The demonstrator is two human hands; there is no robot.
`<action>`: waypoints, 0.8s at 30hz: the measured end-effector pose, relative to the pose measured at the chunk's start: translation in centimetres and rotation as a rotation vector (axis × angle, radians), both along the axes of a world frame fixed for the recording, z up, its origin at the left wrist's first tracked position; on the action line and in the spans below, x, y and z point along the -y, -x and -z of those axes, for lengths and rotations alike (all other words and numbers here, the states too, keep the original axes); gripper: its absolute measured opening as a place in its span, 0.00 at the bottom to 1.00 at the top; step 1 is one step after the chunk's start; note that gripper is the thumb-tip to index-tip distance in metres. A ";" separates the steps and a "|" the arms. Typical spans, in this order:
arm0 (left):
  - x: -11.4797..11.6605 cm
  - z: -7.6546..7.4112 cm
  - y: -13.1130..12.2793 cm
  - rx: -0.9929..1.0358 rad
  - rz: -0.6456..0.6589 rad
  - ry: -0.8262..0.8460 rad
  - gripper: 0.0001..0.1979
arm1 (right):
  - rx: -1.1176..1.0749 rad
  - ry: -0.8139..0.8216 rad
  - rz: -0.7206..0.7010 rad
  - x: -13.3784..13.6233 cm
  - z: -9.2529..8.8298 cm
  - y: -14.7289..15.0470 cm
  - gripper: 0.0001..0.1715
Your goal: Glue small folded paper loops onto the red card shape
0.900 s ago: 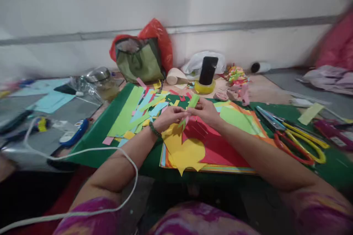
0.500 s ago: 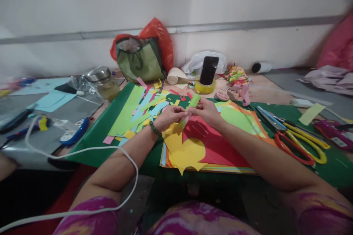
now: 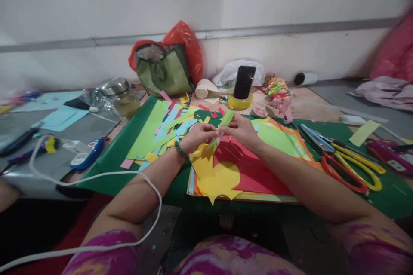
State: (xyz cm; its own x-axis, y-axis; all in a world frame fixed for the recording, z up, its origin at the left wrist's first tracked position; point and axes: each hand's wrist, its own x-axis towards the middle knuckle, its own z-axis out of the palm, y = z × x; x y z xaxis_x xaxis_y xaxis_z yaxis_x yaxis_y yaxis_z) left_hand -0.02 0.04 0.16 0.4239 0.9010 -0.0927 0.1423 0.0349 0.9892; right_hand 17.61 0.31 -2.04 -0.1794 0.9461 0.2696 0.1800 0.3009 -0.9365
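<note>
My left hand (image 3: 196, 136) and my right hand (image 3: 242, 130) meet above a stack of coloured paper sheets (image 3: 248, 172). Both pinch a narrow green paper strip (image 3: 226, 118), whose upper end sticks up between the fingertips. A yellow cut-out sheet (image 3: 217, 177) lies on top of the stack just below my left hand, with a red sheet (image 3: 254, 171) beside it. I wear a dark bead bracelet (image 3: 180, 151) on my left wrist.
Loose paper strips (image 3: 164, 126) litter the green mat (image 3: 109, 159) at left. Several scissors (image 3: 348, 163) lie at right. A phone (image 3: 244, 81) stands on a yellow tape roll. A red and green bag (image 3: 166, 64) leans on the wall. A white cable (image 3: 97, 176) crosses my left arm.
The view has steadied and shifted slightly. My hands stay together on the green strip, fingers shifting only a little.
</note>
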 end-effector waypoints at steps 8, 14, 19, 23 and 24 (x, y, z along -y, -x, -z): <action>-0.2 0.4 0.1 0.029 0.019 -0.013 0.17 | -0.104 0.060 -0.019 0.2 0.0 0.2 0.21; -0.2 0.4 0.2 -0.008 -0.001 0.010 0.16 | -0.206 0.129 -0.023 -0.1 -0.2 0.2 0.21; -0.1 0.3 0.2 -0.027 -0.019 -0.001 0.15 | -0.253 0.178 0.011 -0.2 -0.4 0.1 0.18; 0.1 0.0 0.0 -0.031 -0.001 0.001 0.17 | -0.181 0.091 -0.002 0.0 -0.2 0.2 0.20; 0.1 0.0 0.0 -0.037 0.001 -0.001 0.18 | -0.157 0.069 0.002 0.1 -0.2 0.2 0.20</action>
